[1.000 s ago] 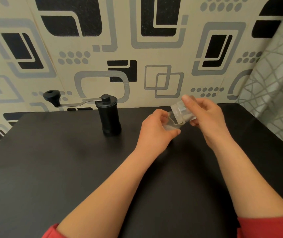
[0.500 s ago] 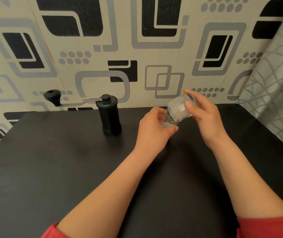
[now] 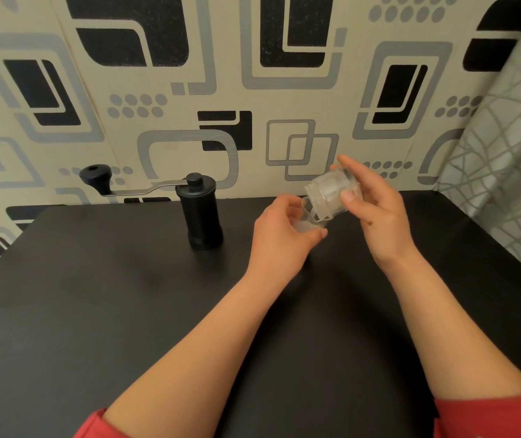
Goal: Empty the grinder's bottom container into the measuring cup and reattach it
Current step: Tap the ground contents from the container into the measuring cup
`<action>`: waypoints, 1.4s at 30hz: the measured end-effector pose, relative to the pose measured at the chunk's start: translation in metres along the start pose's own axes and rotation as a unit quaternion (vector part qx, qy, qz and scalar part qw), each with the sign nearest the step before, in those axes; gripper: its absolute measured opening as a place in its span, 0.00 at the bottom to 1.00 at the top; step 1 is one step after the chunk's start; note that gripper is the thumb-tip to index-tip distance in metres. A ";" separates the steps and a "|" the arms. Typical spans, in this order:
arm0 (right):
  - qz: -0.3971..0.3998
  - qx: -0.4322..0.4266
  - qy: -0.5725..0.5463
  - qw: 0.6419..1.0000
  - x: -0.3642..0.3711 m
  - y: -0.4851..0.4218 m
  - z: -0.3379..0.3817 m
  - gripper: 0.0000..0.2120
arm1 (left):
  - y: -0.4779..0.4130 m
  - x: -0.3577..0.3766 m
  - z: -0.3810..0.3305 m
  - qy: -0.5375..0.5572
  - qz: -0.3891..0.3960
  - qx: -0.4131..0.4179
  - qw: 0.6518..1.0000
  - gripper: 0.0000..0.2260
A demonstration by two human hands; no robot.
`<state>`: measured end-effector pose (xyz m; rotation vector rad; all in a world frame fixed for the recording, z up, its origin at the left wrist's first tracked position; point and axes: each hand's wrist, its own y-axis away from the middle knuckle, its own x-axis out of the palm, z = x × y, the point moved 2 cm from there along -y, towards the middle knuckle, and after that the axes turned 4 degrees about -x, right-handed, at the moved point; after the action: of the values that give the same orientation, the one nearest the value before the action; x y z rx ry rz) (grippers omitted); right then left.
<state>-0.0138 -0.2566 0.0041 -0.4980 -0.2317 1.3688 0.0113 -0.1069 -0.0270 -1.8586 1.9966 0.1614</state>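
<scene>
Black table (image 3: 94, 311): the working surface, reaching well beyond both sets of fingers on every side, with patterned wallpaper (image 3: 284, 58) rising behind its far edge and a curtain (image 3: 505, 153) off to the right of the right fingers.

Forearms in red sleeves (image 3: 505, 412) (only the cuffs show at the bottom edge) stretch forward over the table.

Grinder (image 3: 201, 216): black, upright on the table, well to the left of the left fingers and untouched; its crank arm (image 3: 145, 189) extends further left to a black knob (image 3: 95, 177). The bottom container is off it.

Right hand (image 3: 379, 222): fingers closed around the clear bottom container (image 3: 331, 197), thumb on the near side, fingertips (image 3: 346, 162) over the far side. The container is held above the table and tipped, its open mouth pointing down and left toward the left fingers.

Left hand (image 3: 281, 238): fingers curled around the clear measuring cup (image 3: 308, 221), which sits just below the container's mouth (whether rim and mouth touch cannot be told). The cup's base is hidden behind the fingers, so contact with the table cannot be told. No contents are discernible in either clear vessel.
</scene>
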 end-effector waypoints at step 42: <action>0.028 -0.177 0.128 0.976 -0.005 0.003 -0.001 0.25 | 0.001 -0.005 -0.006 0.028 0.000 0.002 1.000 0.20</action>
<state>-0.0170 -0.2613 0.0026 -0.9766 -0.2528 1.3071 0.0090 -0.1045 -0.0199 -1.8811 2.0319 0.1068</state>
